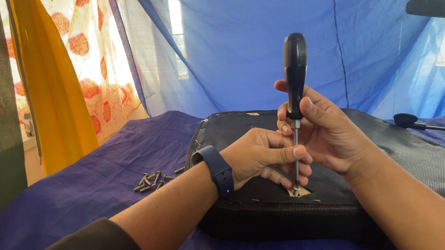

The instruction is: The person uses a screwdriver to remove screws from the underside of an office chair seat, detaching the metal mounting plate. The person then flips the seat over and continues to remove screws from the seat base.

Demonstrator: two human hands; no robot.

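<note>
A black padded seat cushion (391, 156) lies upside down on a purple cloth. My right hand (329, 131) grips a black-handled screwdriver (294, 67) held upright, its tip in a screw (296, 190) at a small cut-out near the cushion's front edge. My left hand (263, 155), with a dark blue watch band on the wrist, rests on the cushion and pinches the screwdriver's metal shaft just above the tip.
Several loose dark screws (150, 182) lie on the purple cloth (93, 194) left of the cushion. A black lever with a knob (408, 121) lies at the far right. Blue netting (273, 38) and yellow patterned curtains (68, 47) hang behind.
</note>
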